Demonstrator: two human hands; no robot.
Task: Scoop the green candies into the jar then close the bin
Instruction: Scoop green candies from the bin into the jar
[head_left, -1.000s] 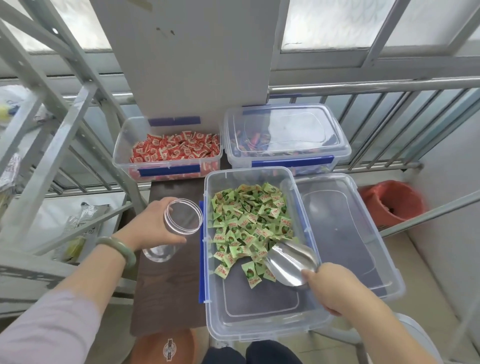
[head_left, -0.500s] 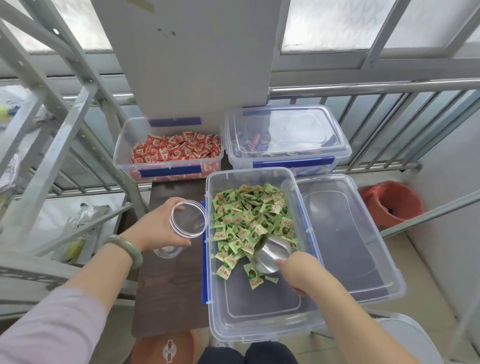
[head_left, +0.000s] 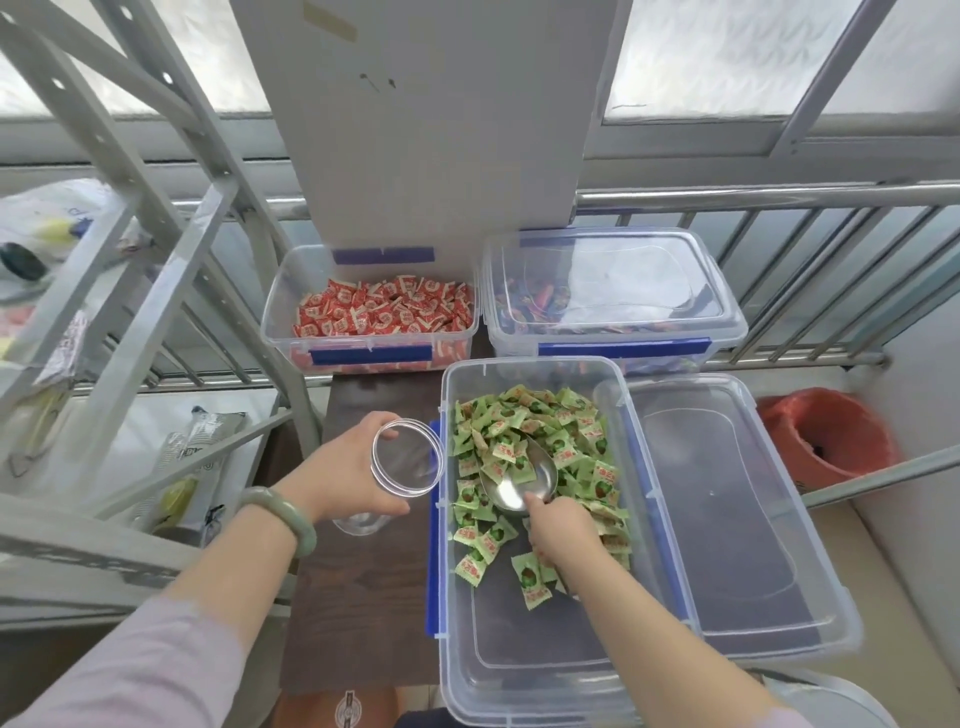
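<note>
An open clear bin (head_left: 519, 691) in front of me holds green wrapped candies (head_left: 566, 431) heaped in its far half. My right hand (head_left: 563, 527) grips a metal scoop (head_left: 514, 480) whose bowl is pushed into the heap, with a few candies lying in it. My left hand (head_left: 340, 475) holds an empty clear jar (head_left: 408, 457) just left of the bin's wall, its mouth tilted toward the bin. The bin's clear lid (head_left: 727, 499) lies beside the bin on the right.
Behind stand an open bin of red candies (head_left: 384, 309) and a lidded bin of mixed candies (head_left: 608, 291). A dark wooden table (head_left: 358, 613) carries the bins. Grey metal racking (head_left: 130, 270) is at the left, a railing behind, a red bucket (head_left: 826, 441) at right.
My right hand has driven the scoop forward and left from the bin's near right side into the candy heap. The jar in my left hand has shifted closer to the bin.
</note>
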